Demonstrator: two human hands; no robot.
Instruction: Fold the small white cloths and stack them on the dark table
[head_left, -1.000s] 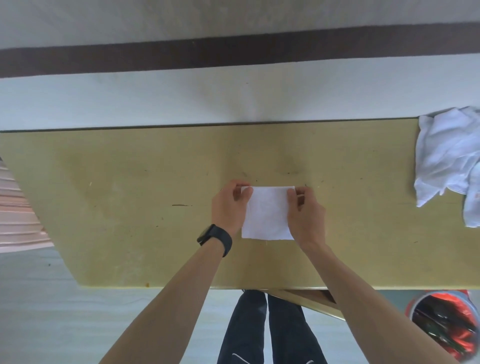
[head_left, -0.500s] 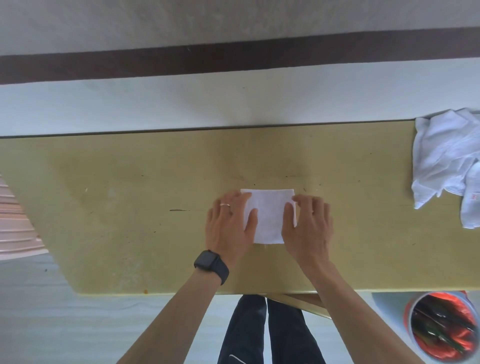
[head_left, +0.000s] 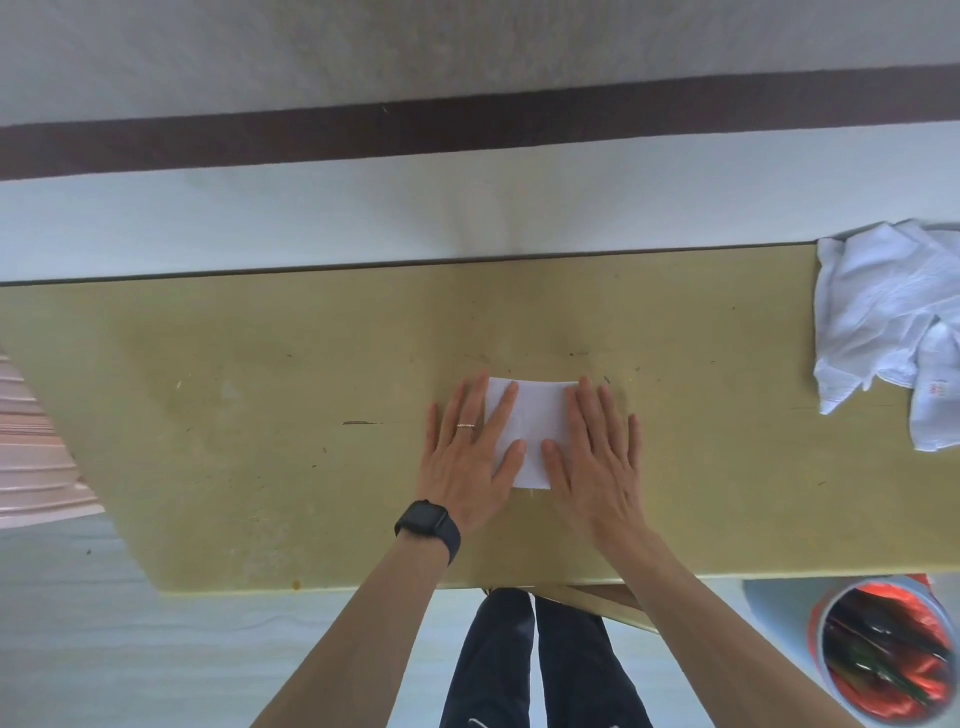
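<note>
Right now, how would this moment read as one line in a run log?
step: pressing fold flat | left hand: flat on folded white cloth | right hand: flat on it | unfolded cloths: table's right end

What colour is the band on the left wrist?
Black. The watch band above the left hand shows clearly in the head view.

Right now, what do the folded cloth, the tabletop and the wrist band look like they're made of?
Folded cloth: thin white woven fabric, probably cotton; matte, lies flat and crisp.
Tabletop: olive-yellow painted or laminated board, likely wood; dull sheen, scratches and scuffs.
Wrist band: matte black, probably silicone or rubber.
</note>
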